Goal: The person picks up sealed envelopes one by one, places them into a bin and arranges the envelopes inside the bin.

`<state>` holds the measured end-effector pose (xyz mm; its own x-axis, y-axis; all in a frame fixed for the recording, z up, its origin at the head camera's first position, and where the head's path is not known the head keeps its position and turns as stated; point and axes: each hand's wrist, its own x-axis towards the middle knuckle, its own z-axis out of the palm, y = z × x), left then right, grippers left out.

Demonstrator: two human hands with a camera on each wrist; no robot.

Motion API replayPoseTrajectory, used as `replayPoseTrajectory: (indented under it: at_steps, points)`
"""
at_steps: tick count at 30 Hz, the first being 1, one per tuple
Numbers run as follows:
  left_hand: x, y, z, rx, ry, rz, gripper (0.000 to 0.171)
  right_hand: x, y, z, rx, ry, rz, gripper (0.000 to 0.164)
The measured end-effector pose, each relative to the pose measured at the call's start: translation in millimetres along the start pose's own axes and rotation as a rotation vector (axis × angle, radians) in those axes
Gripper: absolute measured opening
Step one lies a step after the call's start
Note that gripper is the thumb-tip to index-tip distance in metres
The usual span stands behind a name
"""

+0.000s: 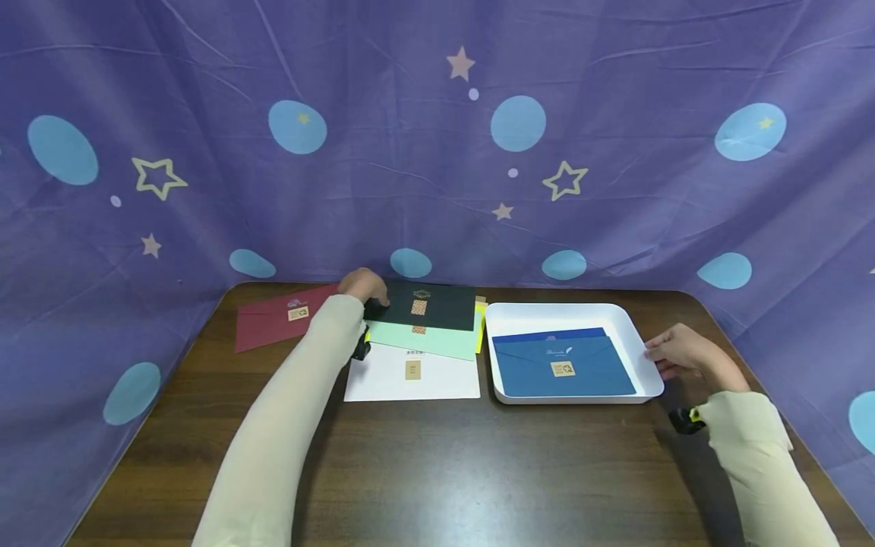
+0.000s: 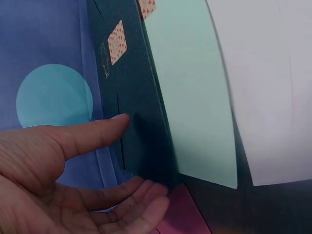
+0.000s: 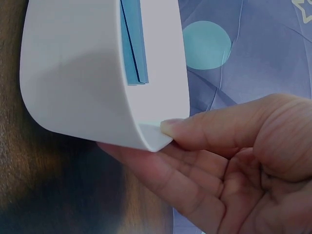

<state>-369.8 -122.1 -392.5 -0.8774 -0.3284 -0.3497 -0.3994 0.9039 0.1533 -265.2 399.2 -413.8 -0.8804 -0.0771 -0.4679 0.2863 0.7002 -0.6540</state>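
Note:
At the back of the table, my left hand (image 1: 365,286) is at the left end of a black envelope (image 1: 451,308) with a patterned sticker. In the left wrist view the thumb lies over the envelope's face, and the other fingers are loosely bent by its short edge, their tips showing. Below the black envelope lie a mint-green envelope (image 1: 444,343) and a white envelope (image 1: 444,384), overlapping. My right hand (image 1: 690,355) pinches the right rim of a white tray (image 3: 73,73), thumb inside and fingers outside. Inside the tray lie blue envelopes (image 1: 526,372), one over another.
A dark red envelope (image 1: 266,327) lies to the left, partly behind my left arm. Yellow paper (image 1: 481,323) sticks out at the right of the envelope stack. A purple curtain (image 1: 410,190) hangs right behind the brown wooden table (image 1: 478,471).

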Motion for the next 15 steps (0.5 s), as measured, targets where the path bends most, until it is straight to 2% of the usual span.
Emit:
replayPoseTrajectory:
  at_steps: [5, 8, 15]
  points:
    - [4.8, -1.0, 0.9, 0.040, -0.026, -0.037, 0.070, 0.4, 0.8, 0.5, 0.006, -0.001, -0.003, 0.044]
    - [9.8, -2.9, 3.4, 0.048, -0.024, -0.046, 0.069, -0.1, 0.6, 1.1, 0.007, 0.003, -0.007, 0.044]
    - [16.5, -12.9, 9.8, -0.034, -0.020, -0.055, 0.063, -1.2, 0.3, 2.2, 0.004, 0.007, -0.009, 0.043]
